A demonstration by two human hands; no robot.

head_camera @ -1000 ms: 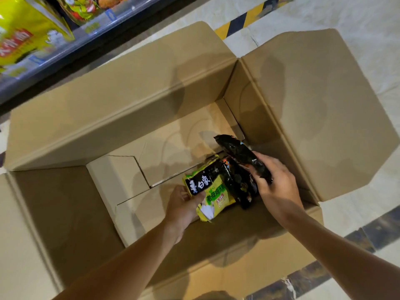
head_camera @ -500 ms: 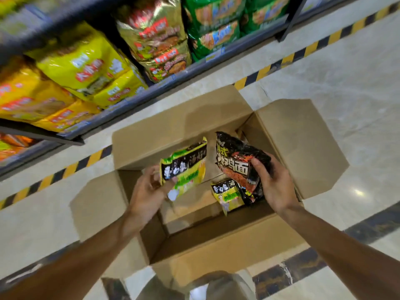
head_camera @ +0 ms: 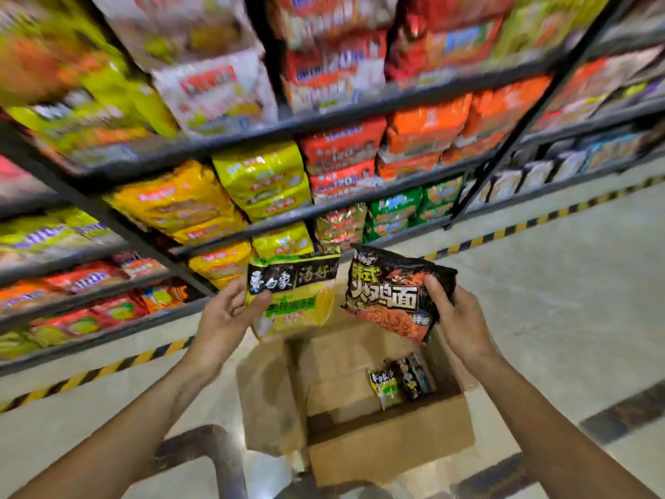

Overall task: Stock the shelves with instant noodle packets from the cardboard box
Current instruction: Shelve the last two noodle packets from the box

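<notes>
My left hand (head_camera: pixel 225 313) grips a yellow-green noodle packet (head_camera: pixel 298 293) by its left edge, thumb across the front. A black and red noodle packet (head_camera: pixel 388 293) is held at its right edge by my right hand (head_camera: pixel 455 318). Both packets hang upright above the open cardboard box (head_camera: pixel 392 441) on the floor. Down in the box's right corner lie a small yellow-green packet (head_camera: pixel 385 387) and a black packet (head_camera: pixel 415 376). Ahead rise the shelves (head_camera: pixel 324 210), packed with noodle bags.
Dark metal shelf rails and uprights (head_camera: pixel 536 102) run across the view, filled with yellow, orange, red and green bags. A yellow-black hazard stripe (head_camera: pixel 503 234) marks the floor along the shelf base. Pale tiled floor (head_camera: pixel 575 300) spreads to the right.
Both hands have lifted their packets out of the box and up toward the shelves. The view has tilted upward, bringing several shelf levels into sight, and the box now sits lower and smaller.
</notes>
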